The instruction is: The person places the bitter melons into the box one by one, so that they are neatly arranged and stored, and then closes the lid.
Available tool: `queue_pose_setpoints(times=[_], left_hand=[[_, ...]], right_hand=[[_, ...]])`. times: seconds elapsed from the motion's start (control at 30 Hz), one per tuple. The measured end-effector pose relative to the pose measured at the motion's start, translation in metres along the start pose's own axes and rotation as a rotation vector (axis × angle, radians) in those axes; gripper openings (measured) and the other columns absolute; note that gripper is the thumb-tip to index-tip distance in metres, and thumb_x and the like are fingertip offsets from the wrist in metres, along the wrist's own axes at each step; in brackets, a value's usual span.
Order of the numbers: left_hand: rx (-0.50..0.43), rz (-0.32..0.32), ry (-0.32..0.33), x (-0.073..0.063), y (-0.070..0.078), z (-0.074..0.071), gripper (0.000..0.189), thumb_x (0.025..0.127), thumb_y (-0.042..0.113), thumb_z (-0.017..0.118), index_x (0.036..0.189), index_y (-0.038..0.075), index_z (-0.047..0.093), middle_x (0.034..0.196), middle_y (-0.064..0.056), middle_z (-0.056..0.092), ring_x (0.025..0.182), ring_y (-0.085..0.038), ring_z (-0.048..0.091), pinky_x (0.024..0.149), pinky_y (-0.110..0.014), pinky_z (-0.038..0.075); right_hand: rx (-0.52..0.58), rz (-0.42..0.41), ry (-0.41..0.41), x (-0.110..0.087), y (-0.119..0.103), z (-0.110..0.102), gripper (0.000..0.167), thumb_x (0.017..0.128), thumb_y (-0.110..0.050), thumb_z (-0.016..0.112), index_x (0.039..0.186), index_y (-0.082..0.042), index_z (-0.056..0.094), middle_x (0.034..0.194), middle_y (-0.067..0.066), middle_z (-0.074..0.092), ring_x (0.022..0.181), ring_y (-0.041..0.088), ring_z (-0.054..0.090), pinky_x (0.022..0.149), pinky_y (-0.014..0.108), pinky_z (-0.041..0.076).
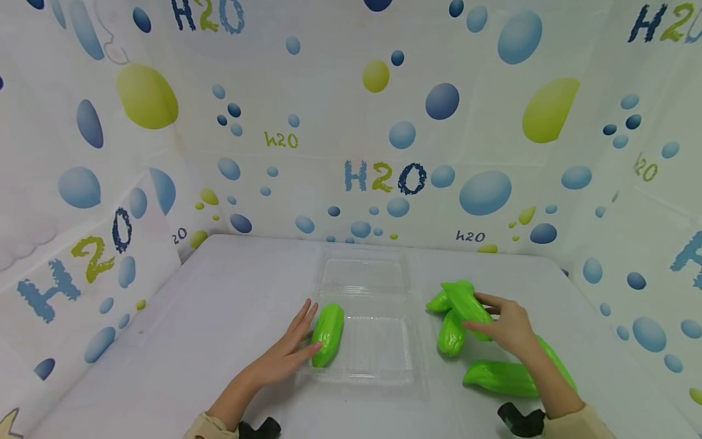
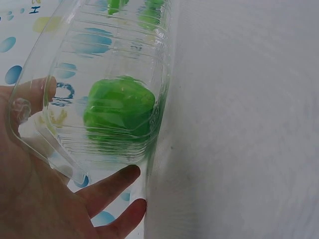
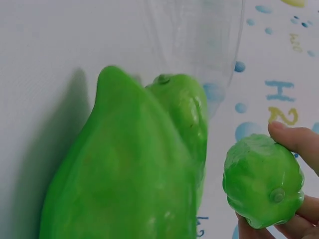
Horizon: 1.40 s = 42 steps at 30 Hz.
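A clear plastic clamshell box (image 1: pixel 378 347) lies opened flat on the table, its lid toward the back. One long, glossy green vegetable (image 1: pixel 328 334) rests along the left side of its base. My left hand (image 1: pixel 285 355) is at the box's left edge, fingers extended and spread; the left wrist view shows the box wall (image 2: pixel 112 149) between that hand and the vegetable. At the right, my right hand (image 1: pixel 509 324) holds another green vegetable (image 1: pixel 465 302) between thumb and fingers, above a small pile. The right wrist view shows this vegetable's lobed end (image 3: pixel 263 181).
Under the held one lie more green vegetables (image 1: pixel 451 339). Another vegetable (image 1: pixel 499 377) lies nearer on the right, and one more (image 1: pixel 555 360) is partly behind my right forearm. A patterned sheet (image 1: pixel 329 103) walls the white table at the back and sides.
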State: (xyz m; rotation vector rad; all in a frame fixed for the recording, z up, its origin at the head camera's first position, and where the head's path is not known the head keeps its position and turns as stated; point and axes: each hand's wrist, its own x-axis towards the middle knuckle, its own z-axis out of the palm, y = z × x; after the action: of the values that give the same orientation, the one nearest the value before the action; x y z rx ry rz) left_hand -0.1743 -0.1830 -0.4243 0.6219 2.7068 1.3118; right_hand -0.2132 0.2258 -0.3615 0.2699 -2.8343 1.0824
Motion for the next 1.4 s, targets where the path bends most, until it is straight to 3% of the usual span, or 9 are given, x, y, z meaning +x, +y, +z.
queue_pose_setpoints(times=[0.4,1.03,1.17,1.4], left_hand=[[-0.005,0.01,0.004,0.001,-0.001,-0.001,0.071,0.096,0.033,0.046,0.148,0.018,0.0,0.152,-0.009,-0.009,0.137,-0.03,-0.003,0.102,-0.062,0.014],[-0.012,0.011,0.011,0.001,0.0,0.0,0.072,0.095,0.032,0.046,0.148,0.011,0.003,0.152,-0.012,-0.008,0.137,-0.033,-0.004,0.101,-0.063,0.013],[0.002,0.004,0.015,0.001,0.0,-0.001,0.072,0.095,0.034,0.046,0.148,0.014,0.002,0.152,-0.011,-0.008,0.137,-0.031,-0.003,0.101,-0.062,0.013],[-0.013,0.029,0.019,0.001,0.001,0.0,0.071,0.095,0.028,0.048,0.148,0.01,0.004,0.152,-0.013,-0.007,0.137,-0.035,-0.002,0.101,-0.062,0.015]], right_hand=[[0.001,-0.035,-0.045,0.003,-0.028,0.008,0.073,0.07,-0.032,0.079,0.129,0.001,0.05,0.123,0.024,0.053,0.107,0.039,0.053,0.074,0.04,0.051],[0.08,-0.11,-0.083,0.014,-0.052,0.035,0.069,0.067,-0.027,0.082,0.125,0.0,0.055,0.119,0.018,0.057,0.102,0.032,0.057,0.078,0.04,0.05],[0.106,-0.123,-0.098,0.017,-0.055,0.042,0.068,0.067,-0.026,0.082,0.124,0.002,0.055,0.12,0.019,0.057,0.102,0.033,0.057,0.078,0.04,0.05],[0.117,-0.121,-0.12,0.02,-0.06,0.051,0.068,0.066,-0.025,0.083,0.123,0.0,0.056,0.119,0.018,0.058,0.101,0.033,0.058,0.076,0.038,0.051]])
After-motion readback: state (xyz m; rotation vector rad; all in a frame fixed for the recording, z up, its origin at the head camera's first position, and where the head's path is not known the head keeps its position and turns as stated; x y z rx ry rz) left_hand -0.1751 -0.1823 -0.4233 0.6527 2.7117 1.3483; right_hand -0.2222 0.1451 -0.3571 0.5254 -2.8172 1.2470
